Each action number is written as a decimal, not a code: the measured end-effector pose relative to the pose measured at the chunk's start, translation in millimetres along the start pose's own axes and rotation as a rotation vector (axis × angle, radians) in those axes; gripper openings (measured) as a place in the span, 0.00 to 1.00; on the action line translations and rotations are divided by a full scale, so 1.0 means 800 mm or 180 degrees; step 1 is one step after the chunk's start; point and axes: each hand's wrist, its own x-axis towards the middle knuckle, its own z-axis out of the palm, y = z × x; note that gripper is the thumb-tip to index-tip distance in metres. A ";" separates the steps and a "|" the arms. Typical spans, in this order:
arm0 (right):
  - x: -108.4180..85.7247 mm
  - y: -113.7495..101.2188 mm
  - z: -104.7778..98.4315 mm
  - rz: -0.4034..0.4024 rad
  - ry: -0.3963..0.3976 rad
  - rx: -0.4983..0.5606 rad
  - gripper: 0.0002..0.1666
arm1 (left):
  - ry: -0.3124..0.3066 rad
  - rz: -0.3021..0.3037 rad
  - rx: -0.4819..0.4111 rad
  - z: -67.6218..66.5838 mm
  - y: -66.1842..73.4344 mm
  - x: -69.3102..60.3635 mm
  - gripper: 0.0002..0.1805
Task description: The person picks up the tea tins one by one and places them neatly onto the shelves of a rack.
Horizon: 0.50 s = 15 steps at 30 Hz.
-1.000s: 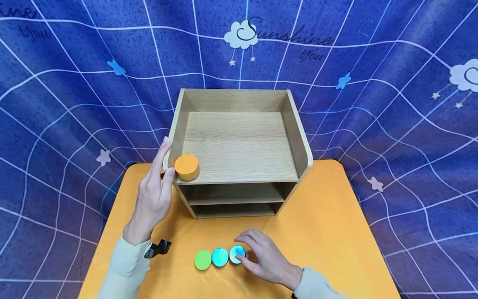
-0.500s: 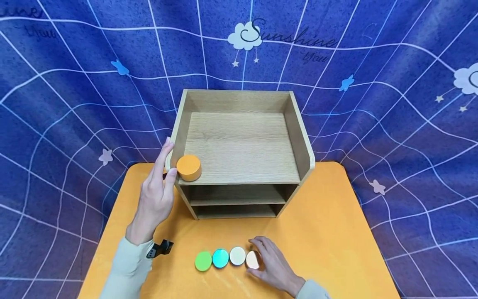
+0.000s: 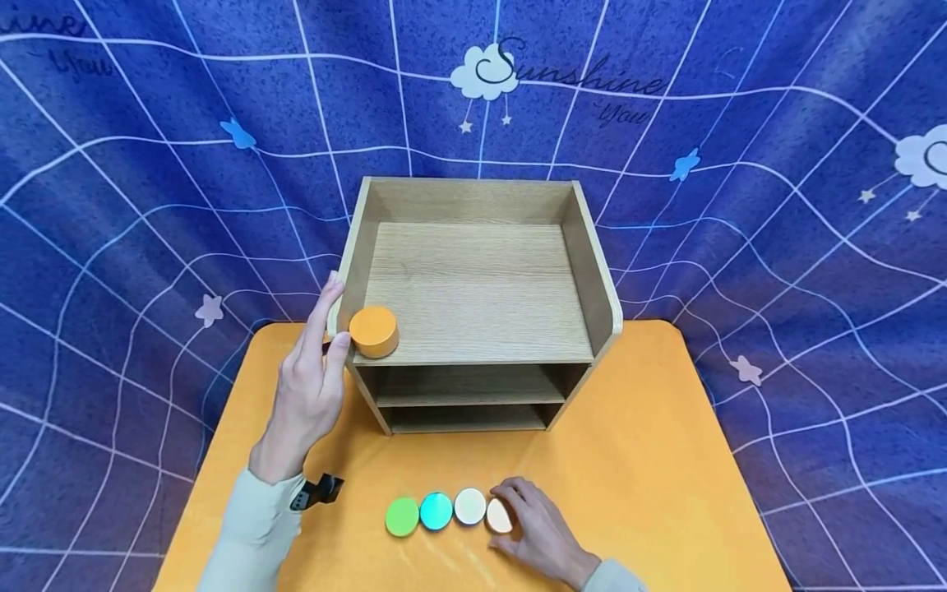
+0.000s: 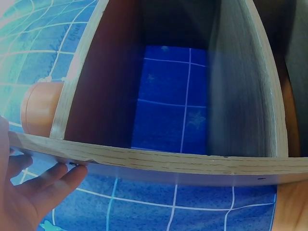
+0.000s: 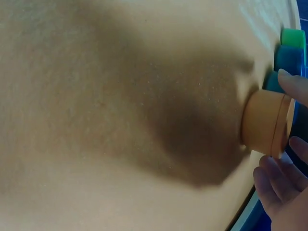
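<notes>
Of the person's two hands, the left hand (image 3: 303, 403) lies spread, fingers fairly straight, against the left side of a wooden shelf unit (image 3: 481, 279); the right hand (image 3: 543, 530) has its fingers and thumb curved narrowly around the rightmost canister (image 5: 262, 120). Five canisters are in view: four stand side by side on the near part of the surface, in front of the unit, and the fifth, an orange upper canister (image 3: 373, 333), sits at the near left corner of the unit's top board. From left to right, the row counts one green canister (image 3: 403, 517), one blue canister (image 3: 436, 511), one pale-topped canister (image 3: 469, 506) and the rightmost one. The single shelf unit has two open compartments below its top board. The surface (image 3: 636, 427) is plain orange, and blue cloth (image 3: 414, 99) printed with white grid lines, stars and two clouds hangs on the far, left and right sides. The rightmost canister is a short, upright cylinder, orange-sided with a seam near its top; from the head view, glare whitens its lid.
</notes>
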 end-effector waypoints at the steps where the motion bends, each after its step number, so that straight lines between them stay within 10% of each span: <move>1: -0.001 0.000 0.001 0.0007 -0.0018 0.0015 0.46 | -0.0004 -0.0001 0.0002 0.000 0.000 0.000 0.30; 15: -0.009 -0.005 0.002 0.0200 -0.0165 0.0187 0.39 | -0.0033 0.0038 0.0029 -0.001 -0.002 0.000 0.32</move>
